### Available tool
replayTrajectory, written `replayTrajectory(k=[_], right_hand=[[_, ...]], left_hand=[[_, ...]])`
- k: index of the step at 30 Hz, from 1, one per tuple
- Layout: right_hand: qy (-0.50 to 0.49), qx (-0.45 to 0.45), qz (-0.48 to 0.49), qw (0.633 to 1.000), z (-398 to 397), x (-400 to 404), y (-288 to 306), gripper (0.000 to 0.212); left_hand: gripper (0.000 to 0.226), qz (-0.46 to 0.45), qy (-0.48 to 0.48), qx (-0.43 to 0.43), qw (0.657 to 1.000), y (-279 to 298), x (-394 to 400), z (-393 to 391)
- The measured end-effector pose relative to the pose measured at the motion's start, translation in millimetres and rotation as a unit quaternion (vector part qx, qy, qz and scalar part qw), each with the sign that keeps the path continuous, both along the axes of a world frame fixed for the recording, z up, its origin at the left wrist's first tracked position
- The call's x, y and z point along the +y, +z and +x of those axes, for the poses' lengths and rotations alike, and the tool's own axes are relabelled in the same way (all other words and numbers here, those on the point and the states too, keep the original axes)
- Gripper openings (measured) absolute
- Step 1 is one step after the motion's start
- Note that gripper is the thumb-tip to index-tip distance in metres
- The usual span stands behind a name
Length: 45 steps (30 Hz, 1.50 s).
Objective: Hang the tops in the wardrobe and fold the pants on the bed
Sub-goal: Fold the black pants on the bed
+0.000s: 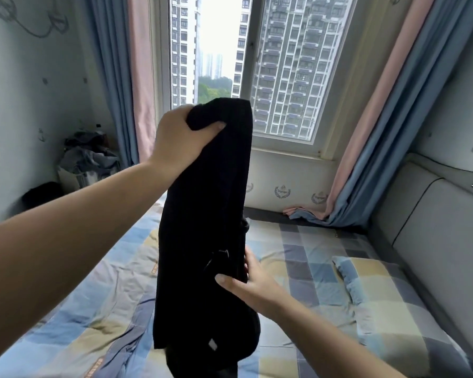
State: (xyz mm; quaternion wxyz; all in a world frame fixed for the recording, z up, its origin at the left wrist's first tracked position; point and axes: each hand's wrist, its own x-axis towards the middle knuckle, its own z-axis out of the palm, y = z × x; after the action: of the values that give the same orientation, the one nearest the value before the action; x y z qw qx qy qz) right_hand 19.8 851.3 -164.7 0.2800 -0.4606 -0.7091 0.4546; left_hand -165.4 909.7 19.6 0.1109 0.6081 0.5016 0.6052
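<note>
Bedroom with a checked bed (325,257) under the window (257,64), and you've got a black garment (202,214) hoisted above it. Your left hand (180,140) clamps its bunched top end; your right hand (253,285) pinches the edge lower down, beside a zip. Nothing's folded on the bed, no wardrobe in sight, so by my read you're early on. Top or pants? Can't tell: it hangs doubled, and its lower end is cut off.
</note>
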Motion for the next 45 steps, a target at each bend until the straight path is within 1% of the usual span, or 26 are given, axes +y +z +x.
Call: replayTrajectory(k=[2,3,5,6,8,9,11,13,14,15,17,18,20,21,23,25,27,28,29,33,35,39,42,45], right_hand=[[-0.074,-0.025,0.033,0.996,-12,1,-1,0.084],[-0.104,-0.028,0.048,0.993,-15,2,-1,0.079],[-0.139,-0.049,0.081,0.986,-13,8,-5,0.058],[-0.152,-0.081,0.096,0.980,-8,13,-11,0.044],[-0.181,-0.171,0.102,0.963,5,26,-25,0.015],[-0.195,-0.222,0.089,0.951,12,30,-31,0.009],[-0.223,-0.305,0.062,0.924,25,32,-45,0.018],[-0.240,-0.324,0.035,0.914,33,34,-48,0.020],[-0.240,-0.306,0.020,0.921,36,36,-46,0.020],[-0.236,-0.259,0.004,0.937,39,40,-40,0.020],[-0.241,-0.115,-0.034,0.963,41,53,-21,0.016],[-0.260,-0.032,-0.046,0.964,44,62,-8,0.014],[-0.302,0.129,-0.067,0.942,49,82,23,0.015],[-0.309,0.188,-0.078,0.929,52,90,41,0.017],[-0.303,0.265,-0.087,0.911,55,104,77,0.023],[-0.289,0.323,-0.069,0.899,56,114,112,0.025],[-0.271,0.341,-0.038,0.899,57,120,144,0.022],[-0.265,0.338,-0.024,0.903,57,121,158,0.019],[-0.263,0.333,-0.007,0.905,60,121,172,0.018],[-0.284,0.307,0.052,0.907,81,127,205,0.018],[-0.301,0.289,0.076,0.906,101,131,212,0.019],[-0.337,0.272,0.100,0.896,160,136,216,0.020],[-0.372,0.285,0.116,0.876,215,136,222,0.022],[-0.410,0.295,0.147,0.851,275,130,243,0.023]], left_hand=[[0.023,0.006,0.002,-0.012,1.000,4,-2,-6],[0.026,0.008,0.006,-0.017,1.000,5,-3,-10],[0.029,0.011,0.014,-0.033,0.999,8,-5,-20],[0.029,0.011,0.016,-0.050,0.999,8,-6,-24],[0.031,0.009,0.012,-0.087,0.996,9,-9,-35],[0.030,0.010,0.012,-0.104,0.994,9,-11,-40],[0.023,0.013,0.014,-0.136,0.990,7,-13,-48],[0.014,0.015,0.018,-0.147,0.989,6,-16,-57],[0.013,0.014,0.023,-0.143,0.989,4,-17,-61],[0.012,0.013,0.032,-0.135,0.990,2,-18,-68],[0.013,0.005,0.058,-0.134,0.989,-3,-17,-87],[0.015,-0.002,0.069,-0.140,0.988,-4,-16,-97],[0.019,-0.015,0.099,-0.132,0.986,-8,-13,-118],[0.021,-0.022,0.118,-0.116,0.986,-10,-12,-126],[0.024,-0.031,0.148,-0.095,0.984,-11,-12,-137],[0.030,-0.032,0.153,-0.099,0.983,-7,-16,-144],[0.024,-0.027,0.145,-0.085,0.985,-1,-21,-148],[0.016,-0.030,0.139,-0.065,0.988,2,-25,-149],[0.013,-0.033,0.135,-0.041,0.989,5,-29,-147],[0.015,-0.037,0.144,0.035,0.988,11,-37,-119],[0.023,-0.034,0.150,0.068,0.986,13,-34,-96],[0.022,-0.042,0.125,0.077,0.988,14,-24,-30],[0.021,-0.039,0.084,0.067,0.993,18,-18,27],[0.018,-0.021,0.047,0.047,0.998,30,-15,91]])
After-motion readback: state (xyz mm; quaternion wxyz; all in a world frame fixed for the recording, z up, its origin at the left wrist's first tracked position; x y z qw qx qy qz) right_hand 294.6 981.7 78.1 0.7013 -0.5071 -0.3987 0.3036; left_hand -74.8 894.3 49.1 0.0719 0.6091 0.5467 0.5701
